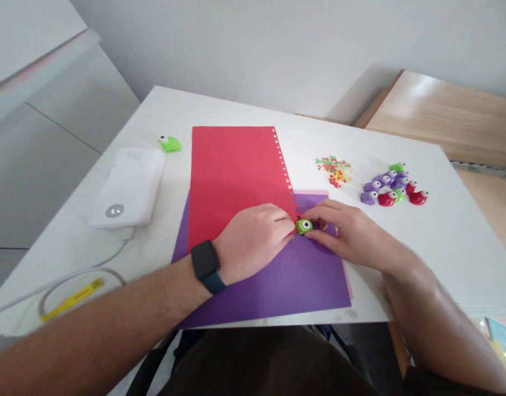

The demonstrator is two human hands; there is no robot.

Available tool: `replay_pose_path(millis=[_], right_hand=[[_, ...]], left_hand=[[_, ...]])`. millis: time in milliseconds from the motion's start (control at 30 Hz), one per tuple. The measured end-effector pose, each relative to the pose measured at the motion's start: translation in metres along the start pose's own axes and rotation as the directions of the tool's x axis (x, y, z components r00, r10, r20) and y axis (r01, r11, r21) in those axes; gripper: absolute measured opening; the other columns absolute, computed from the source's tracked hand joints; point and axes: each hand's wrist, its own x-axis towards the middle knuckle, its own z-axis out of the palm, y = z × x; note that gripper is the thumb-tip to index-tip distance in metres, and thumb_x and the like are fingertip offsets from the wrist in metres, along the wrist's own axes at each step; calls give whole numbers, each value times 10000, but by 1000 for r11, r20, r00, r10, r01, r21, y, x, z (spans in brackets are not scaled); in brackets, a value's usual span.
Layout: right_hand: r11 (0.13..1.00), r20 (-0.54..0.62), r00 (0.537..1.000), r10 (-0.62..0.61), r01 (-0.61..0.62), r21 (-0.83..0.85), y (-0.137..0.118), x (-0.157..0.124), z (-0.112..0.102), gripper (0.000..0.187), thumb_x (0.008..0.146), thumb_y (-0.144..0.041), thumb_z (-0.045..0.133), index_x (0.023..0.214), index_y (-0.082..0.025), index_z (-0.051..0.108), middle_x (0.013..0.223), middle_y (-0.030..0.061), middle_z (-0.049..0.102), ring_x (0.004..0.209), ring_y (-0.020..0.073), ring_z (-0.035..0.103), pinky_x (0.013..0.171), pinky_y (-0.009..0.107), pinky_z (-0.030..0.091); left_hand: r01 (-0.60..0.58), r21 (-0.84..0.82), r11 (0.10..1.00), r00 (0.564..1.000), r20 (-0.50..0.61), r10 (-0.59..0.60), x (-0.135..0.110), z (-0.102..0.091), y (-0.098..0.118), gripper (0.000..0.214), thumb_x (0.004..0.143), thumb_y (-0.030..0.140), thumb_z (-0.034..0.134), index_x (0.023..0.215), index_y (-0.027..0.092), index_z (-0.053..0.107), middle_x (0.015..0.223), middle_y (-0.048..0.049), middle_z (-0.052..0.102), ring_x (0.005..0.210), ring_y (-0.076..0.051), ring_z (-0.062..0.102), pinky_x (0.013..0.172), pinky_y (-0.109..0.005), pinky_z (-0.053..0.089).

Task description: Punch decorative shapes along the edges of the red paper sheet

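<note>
My left hand (253, 242), with a black smartwatch (205, 267) on its wrist, rests on the lower right part of a red paper sheet (232, 181) and grips it near its edge. My right hand (344, 231) pinches a small green craft punch (303, 225) onto that edge, close to my left fingertips. A row of small punched notches runs up the sheet's right edge. Beneath lie a purple paper sheet (273, 283) and a pink sheet (314, 192).
A white table (253, 110) holds a white power bank (127, 187) with a cable, a green punch (169, 144), several purple, red and green punches (393, 187), a heap of coloured paper cutouts (334, 170) and a yellow strip (73, 300). A wooden surface (443, 115) lies beyond.
</note>
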Motion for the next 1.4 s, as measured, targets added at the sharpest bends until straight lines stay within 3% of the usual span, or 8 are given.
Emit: replay_pose_path(millis=[233, 367, 800, 1100, 1400], right_hand=[[1000, -22, 1000, 5, -4, 16, -3, -2, -6, 280, 956, -284, 721, 1231, -253, 681, 1069, 63, 726, 919, 214, 672, 839, 369, 554], [999, -96, 995, -19, 22, 27, -6, -4, -10, 263, 970, -302, 711, 1223, -233, 685, 1061, 68, 732, 899, 204, 678, 826, 367, 559], [974, -203, 960, -192, 211, 76, -9, -5, -7, 223, 966, -142, 684, 1144, -240, 776, 1023, 68, 726, 883, 176, 671, 746, 312, 557], [970, -121, 963, -239, 241, 2, -11, -6, -5, 160, 990, -144, 627, 1041, -184, 774, 917, 72, 679, 811, 178, 609, 696, 320, 491], [984, -38, 985, -166, 164, -63, -17, -6, -5, 219, 1021, -169, 560, 957, -172, 770, 859, 60, 637, 782, 173, 594, 714, 319, 474]], left_hand=[[-2, -11, 1000, 1000, -13, 1, 0, 0, 1, 237, 1065, 279, 564, 1021, 165, 767, 1035, -63, 759, 1023, -234, 705, 934, -401, 564], [-6, -18, 1000, 999, -39, 6, 0, 0, 0, 211, 1054, 286, 592, 1035, 164, 763, 1047, -64, 764, 1037, -235, 706, 941, -391, 561], [3, -56, 998, 991, -131, -11, 0, 2, 1, 208, 1041, 309, 621, 1121, 159, 741, 1086, -64, 758, 1038, -234, 704, 966, -402, 569], [-58, -56, 997, 981, -190, 46, -1, 7, 3, 313, 1035, 270, 635, 1314, 137, 679, 1182, -90, 751, 1079, -231, 696, 987, -393, 579], [-114, -38, 993, 978, -180, 105, 4, 12, 8, 298, 1037, 283, 628, 1272, 116, 704, 1123, -94, 754, 1041, -233, 699, 965, -401, 597]])
